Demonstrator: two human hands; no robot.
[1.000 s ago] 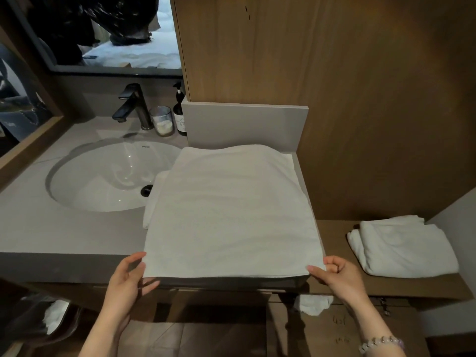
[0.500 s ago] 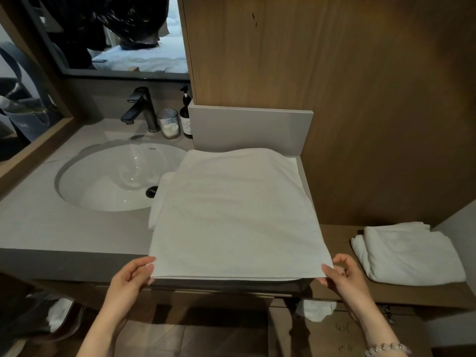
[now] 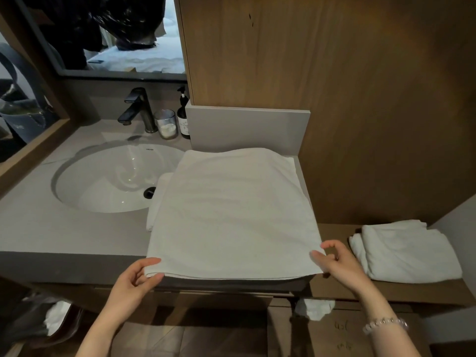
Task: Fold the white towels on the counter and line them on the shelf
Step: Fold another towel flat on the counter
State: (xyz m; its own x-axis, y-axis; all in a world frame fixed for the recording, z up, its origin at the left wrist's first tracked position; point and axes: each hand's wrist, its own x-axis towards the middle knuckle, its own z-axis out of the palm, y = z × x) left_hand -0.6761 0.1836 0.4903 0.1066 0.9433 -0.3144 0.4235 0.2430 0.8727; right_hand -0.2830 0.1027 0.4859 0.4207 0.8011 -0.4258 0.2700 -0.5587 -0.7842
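Hands (image 3: 130,284) (image 3: 336,265) on towel (image 3: 231,215) corners, counter (image 3: 64,233) edge.

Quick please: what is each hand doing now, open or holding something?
Left hand: pinches the near left corner of the white towel.
Right hand: pinches its near right corner.

top towel (image 3: 231,215): plain white, folded into a big flat square-ish slab, lying on the right end of the grey counter (image 3: 64,228), near edge right along the counter's front edge
near corners: left hand (image 3: 134,282) pinches one, right hand (image 3: 337,264) pinches the other
towel underneath (image 3: 154,202): also white, just a strip poking out on the sink side
shelf towel (image 3: 409,251): white, folded up a bit lumpy, sitting on the lower wooden shelf (image 3: 332,233) right of the counter
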